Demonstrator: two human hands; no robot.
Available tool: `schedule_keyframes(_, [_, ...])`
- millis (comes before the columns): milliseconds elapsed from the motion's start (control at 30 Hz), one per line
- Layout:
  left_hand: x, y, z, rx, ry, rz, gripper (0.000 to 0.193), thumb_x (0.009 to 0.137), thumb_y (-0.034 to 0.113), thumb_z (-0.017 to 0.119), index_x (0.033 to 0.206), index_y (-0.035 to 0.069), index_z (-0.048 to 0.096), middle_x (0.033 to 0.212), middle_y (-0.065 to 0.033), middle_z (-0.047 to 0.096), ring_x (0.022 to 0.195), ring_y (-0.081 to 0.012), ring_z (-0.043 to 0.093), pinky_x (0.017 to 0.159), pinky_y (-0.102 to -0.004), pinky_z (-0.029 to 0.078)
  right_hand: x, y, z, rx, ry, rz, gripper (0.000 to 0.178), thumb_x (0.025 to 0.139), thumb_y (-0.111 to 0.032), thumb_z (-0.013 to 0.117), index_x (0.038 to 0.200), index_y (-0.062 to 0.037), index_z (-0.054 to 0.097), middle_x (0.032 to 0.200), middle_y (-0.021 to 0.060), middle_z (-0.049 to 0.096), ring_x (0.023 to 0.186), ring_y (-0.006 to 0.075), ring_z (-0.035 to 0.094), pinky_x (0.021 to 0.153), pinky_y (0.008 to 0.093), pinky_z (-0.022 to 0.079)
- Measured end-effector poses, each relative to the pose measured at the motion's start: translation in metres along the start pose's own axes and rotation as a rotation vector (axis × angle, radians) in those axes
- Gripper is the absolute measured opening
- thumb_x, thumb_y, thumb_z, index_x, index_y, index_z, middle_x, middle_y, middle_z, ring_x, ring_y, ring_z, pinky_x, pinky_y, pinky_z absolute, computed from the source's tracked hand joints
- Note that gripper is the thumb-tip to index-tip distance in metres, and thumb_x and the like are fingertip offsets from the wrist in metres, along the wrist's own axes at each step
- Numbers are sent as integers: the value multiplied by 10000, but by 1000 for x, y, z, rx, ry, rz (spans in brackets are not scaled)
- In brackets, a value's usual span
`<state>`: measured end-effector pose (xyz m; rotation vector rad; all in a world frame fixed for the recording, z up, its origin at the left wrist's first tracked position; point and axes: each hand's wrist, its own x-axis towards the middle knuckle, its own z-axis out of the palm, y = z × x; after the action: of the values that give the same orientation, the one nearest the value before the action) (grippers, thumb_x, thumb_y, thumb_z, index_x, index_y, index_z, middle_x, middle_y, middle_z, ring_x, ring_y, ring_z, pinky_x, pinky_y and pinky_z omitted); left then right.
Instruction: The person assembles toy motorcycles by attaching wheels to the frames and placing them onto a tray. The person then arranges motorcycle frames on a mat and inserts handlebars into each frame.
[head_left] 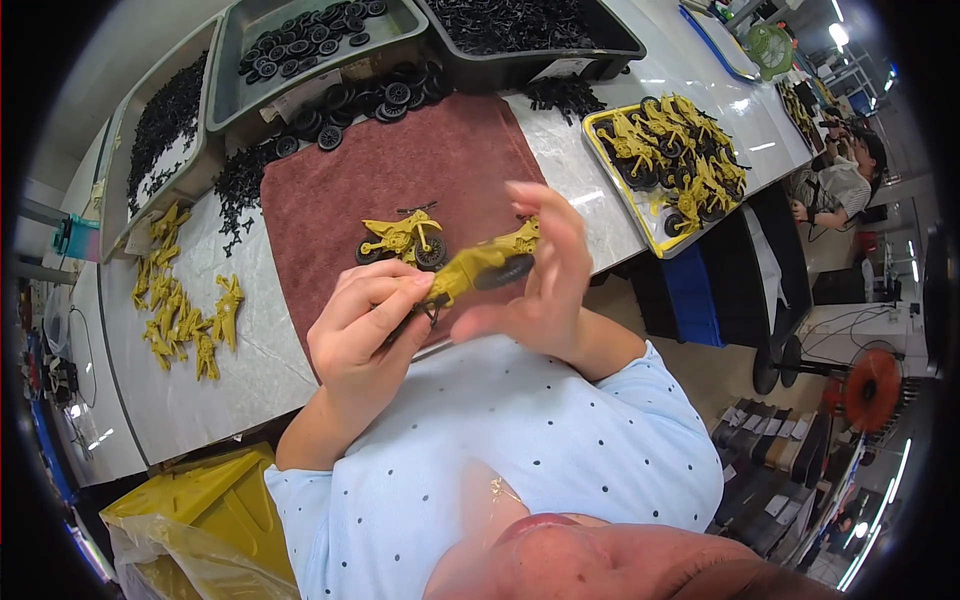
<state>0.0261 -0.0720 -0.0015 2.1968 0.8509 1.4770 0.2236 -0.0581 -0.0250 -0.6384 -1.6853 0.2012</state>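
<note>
My left hand [365,318] pinches a yellow toy motorcycle [462,278] with black parts, held in front of my chest above the near edge of the reddish-brown cloth [400,165]. My right hand [555,280] is slightly blurred, its thumb and fingers spread apart around the end of the toy with the black wheel. I see no firm grip there. Just beyond my left hand, a second yellow toy motorcycle [402,238] lies on the cloth. Another yellow toy part [522,236] shows behind my right fingers, partly hidden.
Black wheels fill a grey bin [222,100] and lie in a heap [375,100] before it. Small black parts [235,195] and yellow body pieces [185,315] lie at left. A yellow-rimmed tray [652,243] of toy motorcycles stands right. Another person [845,180] sits at far right.
</note>
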Motion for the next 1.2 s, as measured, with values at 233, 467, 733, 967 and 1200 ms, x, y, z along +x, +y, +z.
schedule_keyframes(233, [0, 4, -1, -150, -51, -225, 397, 654, -24, 788, 1035, -9, 680, 984, -133, 672, 901, -242, 655, 783, -307, 529, -6, -2, -2, 478, -325, 519, 460, 689, 21, 794, 1103, 34, 595, 1027, 113, 651, 937, 192, 651, 816, 287, 513])
schedule_keyframes(467, [-3, 1, -1, -151, -33, -155, 395, 623, 1, 815, 1001, 15, 700, 879, -76, 677, 847, -214, 652, 750, -303, 500, -4, -5, 1, 469, -301, 355, 411, 772, -158, 776, 1101, 9, 595, 1027, 115, 634, 952, 208, 597, 822, 321, 466])
schedule_keyframes(733, [-1, 2, -2, 16, -70, -43, 364, 606, 60, 825, 953, 54, 716, 741, -13, 653, 747, -157, 631, 706, -317, 339, -16, -13, 12, 718, -181, 539, 327, 806, -139, 743, 1069, -31, 580, 1038, 84, 577, 961, 178, 541, 842, 294, 439])
schedule_keyframes(967, [-4, -10, -6, -2, -62, -52, 381, 617, 62, 824, 982, 52, 715, 794, -34, 683, 760, -158, 645, 726, -298, 385, -18, -4, 20, 725, -155, 491, 343, 829, -155, 725, 1098, -27, 554, 1072, 80, 543, 991, 166, 535, 873, 296, 435])
schedule_keyframes(1200, [-8, -4, -17, -130, 9, -236, 468, 619, 2, 815, 1066, 1, 679, 975, -130, 680, 854, -209, 662, 736, -282, 543, -22, 10, 21, 915, -65, 613, 419, 853, -334, 694, 1096, -36, 528, 1007, 82, 554, 957, 214, 562, 839, 352, 451])
